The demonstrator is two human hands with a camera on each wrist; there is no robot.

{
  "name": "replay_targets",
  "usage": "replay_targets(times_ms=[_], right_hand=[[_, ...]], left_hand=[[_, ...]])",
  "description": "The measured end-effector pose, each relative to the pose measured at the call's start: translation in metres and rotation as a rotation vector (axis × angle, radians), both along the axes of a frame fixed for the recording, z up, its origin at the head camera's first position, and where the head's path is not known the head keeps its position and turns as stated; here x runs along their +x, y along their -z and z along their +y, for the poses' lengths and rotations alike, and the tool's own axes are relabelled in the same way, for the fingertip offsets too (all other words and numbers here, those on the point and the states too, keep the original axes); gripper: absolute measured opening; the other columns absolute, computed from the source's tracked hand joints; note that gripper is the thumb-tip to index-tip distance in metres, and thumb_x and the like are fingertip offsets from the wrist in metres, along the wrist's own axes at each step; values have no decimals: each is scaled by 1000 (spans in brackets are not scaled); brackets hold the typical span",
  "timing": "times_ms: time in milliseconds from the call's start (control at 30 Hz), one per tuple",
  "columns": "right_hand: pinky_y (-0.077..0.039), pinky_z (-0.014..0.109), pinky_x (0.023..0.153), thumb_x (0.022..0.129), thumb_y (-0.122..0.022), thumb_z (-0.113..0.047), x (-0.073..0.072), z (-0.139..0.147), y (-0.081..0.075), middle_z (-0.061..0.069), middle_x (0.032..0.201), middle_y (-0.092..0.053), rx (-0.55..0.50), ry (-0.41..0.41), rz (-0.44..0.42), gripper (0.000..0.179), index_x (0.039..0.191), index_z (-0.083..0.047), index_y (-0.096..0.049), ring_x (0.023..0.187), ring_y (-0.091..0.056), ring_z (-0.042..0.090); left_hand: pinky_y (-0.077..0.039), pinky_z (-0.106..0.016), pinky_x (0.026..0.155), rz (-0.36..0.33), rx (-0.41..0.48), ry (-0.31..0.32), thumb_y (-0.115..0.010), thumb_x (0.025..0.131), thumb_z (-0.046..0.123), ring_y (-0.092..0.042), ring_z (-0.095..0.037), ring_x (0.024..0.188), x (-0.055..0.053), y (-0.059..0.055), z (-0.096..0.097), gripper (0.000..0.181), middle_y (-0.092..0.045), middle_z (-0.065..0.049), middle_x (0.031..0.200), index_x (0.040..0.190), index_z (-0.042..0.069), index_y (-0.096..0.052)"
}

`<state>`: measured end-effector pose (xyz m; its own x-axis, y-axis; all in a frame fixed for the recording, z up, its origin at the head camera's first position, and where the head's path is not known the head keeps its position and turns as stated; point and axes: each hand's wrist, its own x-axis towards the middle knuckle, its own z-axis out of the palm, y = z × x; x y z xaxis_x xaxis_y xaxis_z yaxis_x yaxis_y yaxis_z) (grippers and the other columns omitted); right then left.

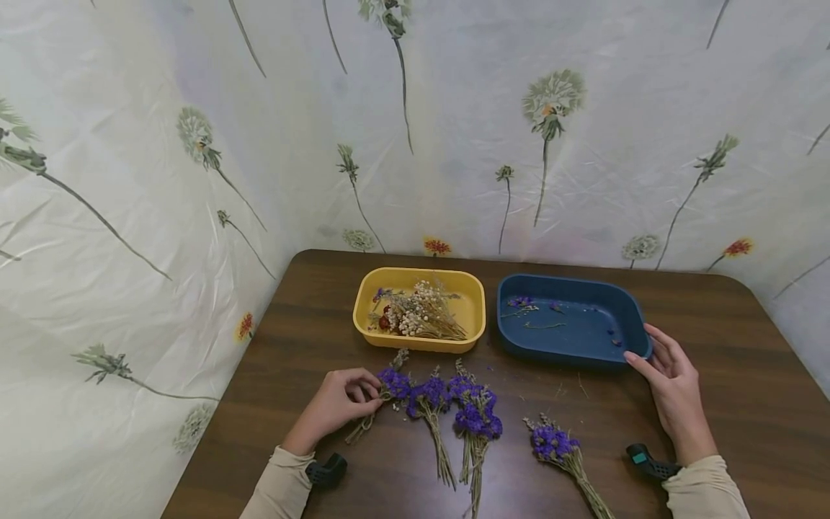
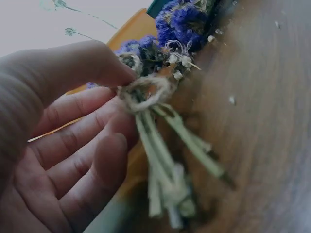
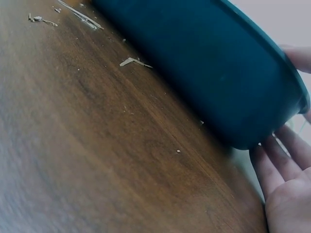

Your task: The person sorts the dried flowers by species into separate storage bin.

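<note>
My left hand [image 1: 344, 400] pinches a small bunch of purple dried flowers [image 1: 394, 383] at its twine tie between thumb and fingertips. In the left wrist view, its cut green stems [image 2: 158, 150] point down toward the table. My right hand [image 1: 676, 386] holds the near right corner of the blue tray [image 1: 551, 347], thumb at the rim and fingers around the outer end. Small purple flower bits and thin stems lie inside that tray. More tied purple bunches [image 1: 431, 395] lie in front of the trays, one bunch [image 1: 554, 443] apart on the right.
Left of the blue tray stands a yellow tray [image 1: 420, 346] with dried white and red flowers [image 1: 424, 310] in it. Bits of stem [image 3: 133, 61] and petals are scattered over the brown wooden table [image 1: 532, 476]. A flower-printed curtain [image 1: 454, 180] hangs behind the table.
</note>
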<state>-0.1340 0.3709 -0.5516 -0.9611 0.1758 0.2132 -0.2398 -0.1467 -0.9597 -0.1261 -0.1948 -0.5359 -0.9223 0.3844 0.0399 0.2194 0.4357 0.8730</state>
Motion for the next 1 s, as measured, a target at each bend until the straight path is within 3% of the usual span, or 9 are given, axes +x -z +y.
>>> replay_targets(times_ms=[167,533,733,1000], right_hand=[[-50,9,96,96,-60,13,0,0,0,4,150,-53,-5,0,8,65,157,-1,-39,130,-58,1],[-51,9,95,96,-61,13,-1,1,1,2,146,-56,-13,2,15,65,156,-1,-40,127,-60,2],[-51,9,95,96,-60,14,0,1,1,2,147,-56,-19,0,22,65,156,0,-40,128,-60,1],[-51,9,95,96,-61,14,0,-1,1,0,145,-57,-9,14,9,64,155,-1,-41,128,-59,2]], left_hand=[[-53,-22,61,-12,50,-6,-82,88,10,-65,-6,67,0,-2,-1,17,-76,-7,90,103,10,-76],[-55,-23,65,-21,-10,7,-87,84,18,-66,-5,69,1,-1,0,25,-77,-1,91,106,14,-76],[-55,-23,64,3,-1,11,-84,86,13,-66,-4,69,1,0,0,22,-77,-6,92,107,10,-76],[-55,-22,63,-1,40,9,-84,84,8,-66,-4,69,1,0,0,22,-76,-4,90,105,13,-76]])
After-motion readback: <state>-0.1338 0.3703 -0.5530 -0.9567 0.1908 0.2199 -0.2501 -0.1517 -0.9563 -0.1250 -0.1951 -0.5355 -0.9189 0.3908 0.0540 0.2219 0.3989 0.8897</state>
